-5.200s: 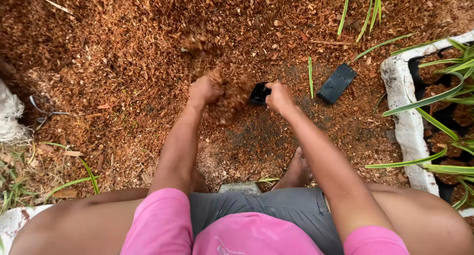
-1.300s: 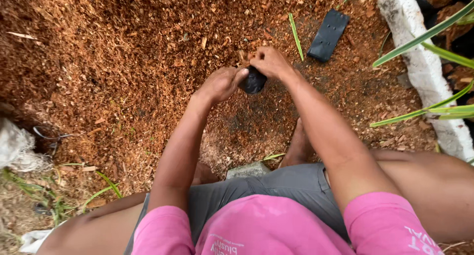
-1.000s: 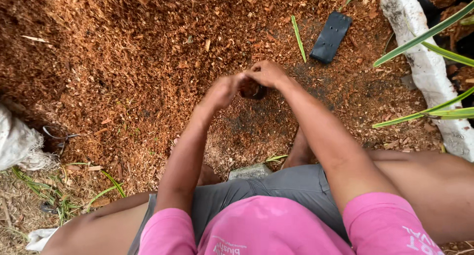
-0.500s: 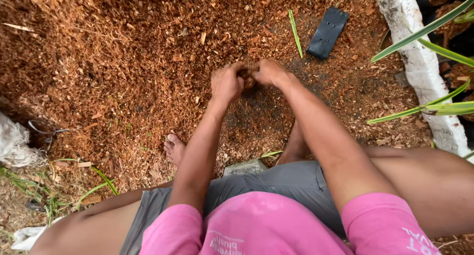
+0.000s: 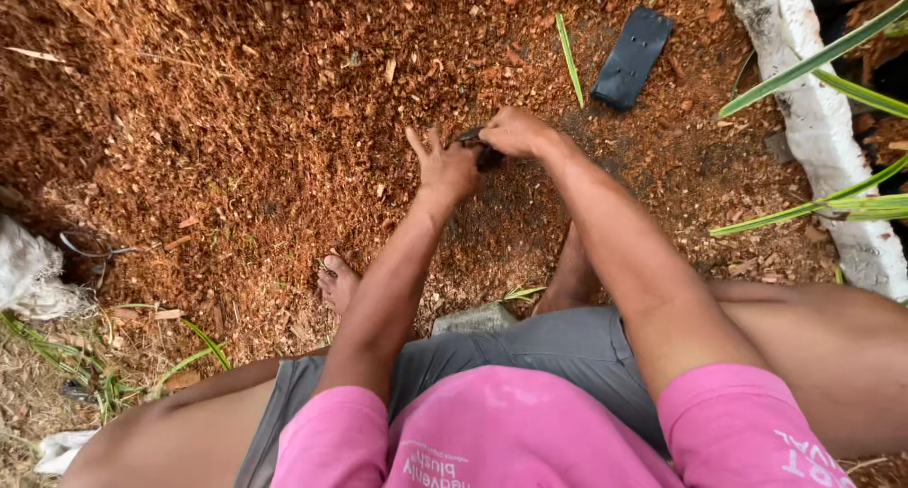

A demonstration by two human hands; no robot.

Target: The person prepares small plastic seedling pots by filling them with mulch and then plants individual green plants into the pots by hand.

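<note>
A small black plastic grow bag (image 5: 486, 153) stands on the heap of reddish-brown coconut husk chips (image 5: 236, 100). My right hand (image 5: 511, 131) grips its rim from the right. My left hand (image 5: 443, 165) is beside the bag on its left, fingers spread and the palm against its side. Most of the bag is hidden behind both hands. A flat, folded black grow bag (image 5: 632, 58) lies on the husk further out to the right.
A white foam box (image 5: 813, 119) with black bags and long green-striped leaves stands at the right. A green blade (image 5: 567, 58) lies near the flat bag. My bare feet (image 5: 336, 282) rest on the husk. White sacking (image 5: 28, 275) and grass lie at the left.
My left hand, curled against the bag half a second ago, has spread its fingers and slid down its left side. My right hand keeps its hold on the rim.
</note>
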